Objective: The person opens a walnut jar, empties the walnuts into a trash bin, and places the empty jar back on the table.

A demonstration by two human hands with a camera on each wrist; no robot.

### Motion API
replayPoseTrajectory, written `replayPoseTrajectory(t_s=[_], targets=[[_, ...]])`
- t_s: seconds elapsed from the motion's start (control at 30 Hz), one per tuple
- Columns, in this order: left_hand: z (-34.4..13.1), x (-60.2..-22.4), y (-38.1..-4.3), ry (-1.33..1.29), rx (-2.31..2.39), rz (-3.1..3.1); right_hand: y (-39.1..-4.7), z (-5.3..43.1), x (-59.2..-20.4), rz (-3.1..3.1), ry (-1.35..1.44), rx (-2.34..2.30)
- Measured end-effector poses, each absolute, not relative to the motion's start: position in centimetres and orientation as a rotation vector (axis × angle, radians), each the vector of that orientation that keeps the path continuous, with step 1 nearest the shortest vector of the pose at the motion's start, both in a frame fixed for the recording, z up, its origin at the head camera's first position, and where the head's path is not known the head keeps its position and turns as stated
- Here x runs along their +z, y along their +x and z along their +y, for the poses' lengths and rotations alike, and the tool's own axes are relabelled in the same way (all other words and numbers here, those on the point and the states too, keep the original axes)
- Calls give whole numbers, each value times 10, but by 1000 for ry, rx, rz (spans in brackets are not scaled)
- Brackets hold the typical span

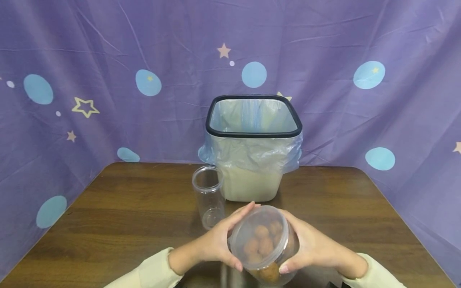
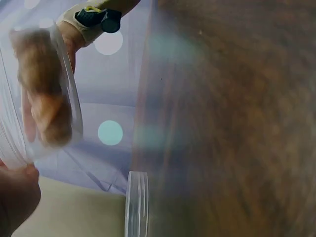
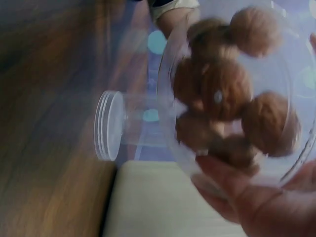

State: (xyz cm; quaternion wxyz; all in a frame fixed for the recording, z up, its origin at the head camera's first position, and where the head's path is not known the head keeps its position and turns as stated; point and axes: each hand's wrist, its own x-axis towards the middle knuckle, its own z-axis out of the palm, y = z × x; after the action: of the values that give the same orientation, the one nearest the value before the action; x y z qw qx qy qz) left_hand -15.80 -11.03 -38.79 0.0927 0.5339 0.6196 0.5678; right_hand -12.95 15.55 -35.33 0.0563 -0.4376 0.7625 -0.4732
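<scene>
Both hands grip a clear plastic jar (image 1: 288,256) close over the near part of the table. It tilts so that its frosted lid (image 1: 248,240) faces up toward the head camera. Several brown walnuts (image 3: 224,91) show through its wall. My left hand (image 1: 217,240) curves round the lid's left side, thumb low and fingers at the far edge. Round the other side lies my right hand (image 1: 312,248), its thumb at the jar's near wall. Part of the left hand also shows in the left wrist view, at the jar's edge.
A second clear jar (image 1: 210,200), open at the top, stands left of a cream waste bin (image 1: 250,184). The bin has a black rim (image 1: 253,135) and a bluish plastic liner (image 1: 252,154). A purple patterned curtain (image 1: 180,48) hangs behind the brown wooden table (image 1: 144,208).
</scene>
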Motion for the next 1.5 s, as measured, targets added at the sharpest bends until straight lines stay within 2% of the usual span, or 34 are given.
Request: replayPoseTrajectory(t_s=[0.27,0.43,0.83,1.0,1.17,1.3,1.5], targets=[[-104,-395,-149,1244,1812,2073,-121,148,-359,2677,-1038,-1364],[-99,-395,-141,1036,1849,2166,-122,145,-362,2707,-1038,-1381],[-90,-391,-130,840,1887,2302,-120,140,-361,2788,-1014,-1371],[-88,-391,-129,827,1912,2295,-119,139,-362,2847,-990,-1346],[-92,-394,-130,926,1920,2217,-117,140,-361,2905,-962,-1321],[-98,-396,-135,1068,1879,2137,-117,145,-358,2855,-979,-1362],[-106,-390,-149,1415,1784,1989,-116,154,-351,2704,-1005,-1344]])
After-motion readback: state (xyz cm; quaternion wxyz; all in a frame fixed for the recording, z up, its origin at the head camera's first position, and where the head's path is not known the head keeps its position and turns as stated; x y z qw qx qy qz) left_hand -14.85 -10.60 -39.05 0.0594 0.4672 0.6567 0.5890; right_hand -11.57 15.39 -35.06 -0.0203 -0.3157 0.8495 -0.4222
